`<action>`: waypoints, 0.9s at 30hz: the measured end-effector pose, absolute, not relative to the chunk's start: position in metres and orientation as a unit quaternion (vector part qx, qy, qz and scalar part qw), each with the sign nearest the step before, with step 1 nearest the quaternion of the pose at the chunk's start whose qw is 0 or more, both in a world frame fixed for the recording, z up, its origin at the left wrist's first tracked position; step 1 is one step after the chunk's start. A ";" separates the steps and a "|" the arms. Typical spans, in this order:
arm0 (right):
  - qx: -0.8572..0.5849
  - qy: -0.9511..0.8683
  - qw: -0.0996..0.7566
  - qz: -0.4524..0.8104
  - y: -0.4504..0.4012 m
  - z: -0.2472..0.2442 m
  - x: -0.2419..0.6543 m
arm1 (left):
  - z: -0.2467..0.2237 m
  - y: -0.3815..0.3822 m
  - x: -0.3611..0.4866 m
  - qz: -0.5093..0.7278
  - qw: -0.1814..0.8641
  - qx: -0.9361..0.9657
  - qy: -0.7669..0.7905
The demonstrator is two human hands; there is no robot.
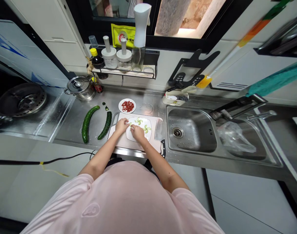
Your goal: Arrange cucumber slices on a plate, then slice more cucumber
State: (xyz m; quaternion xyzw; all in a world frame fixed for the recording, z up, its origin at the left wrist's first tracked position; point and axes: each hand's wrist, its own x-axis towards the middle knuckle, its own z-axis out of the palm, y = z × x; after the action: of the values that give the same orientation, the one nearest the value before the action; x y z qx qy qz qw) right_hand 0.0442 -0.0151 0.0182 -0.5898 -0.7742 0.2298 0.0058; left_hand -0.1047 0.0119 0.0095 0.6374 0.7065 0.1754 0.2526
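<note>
A white plate (136, 139) lies on a pale cutting board (125, 148), with thin cucumber slices (139, 121) set out on it in pinwheel shapes. Over the plate's left part, my right hand (138, 133) is closed, its fingertips pinched at a pale green cucumber slice. My left hand (121, 126) is at the plate's left edge with thumb and fingers pressed together; whatever they hold is too small to make out. To the right on the board rests a cleaver (159, 129), its black handle towards me. Behind the board stands a small plate of chopped red pieces (128, 106).
Left of the board lie a whole cucumber (87, 125), a cut cucumber (105, 126) and small cucumber ends (106, 108). A lidded pot (81, 89) stands at the back left. The sink (191, 130) is to the right, and a seasoning rack (124, 73) hangs on the wall.
</note>
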 end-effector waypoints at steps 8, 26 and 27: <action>-0.585 -0.778 -0.006 0.229 -0.016 0.014 0.041 | 0.009 0.010 -0.102 0.172 0.242 0.646 0.704; -0.584 -0.778 -0.012 0.229 -0.014 0.017 0.041 | 0.011 0.007 -0.100 0.146 0.234 0.652 0.707; -0.585 -0.778 -0.012 0.228 -0.014 0.017 0.041 | 0.011 0.007 -0.100 0.146 0.233 0.652 0.706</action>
State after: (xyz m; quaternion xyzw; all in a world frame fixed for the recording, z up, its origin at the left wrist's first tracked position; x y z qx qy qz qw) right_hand 0.0407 -0.0139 0.0169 -0.5847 -0.7784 0.2282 -0.0119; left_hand -0.0999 0.0074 0.0107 0.6524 0.7065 0.1457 0.2325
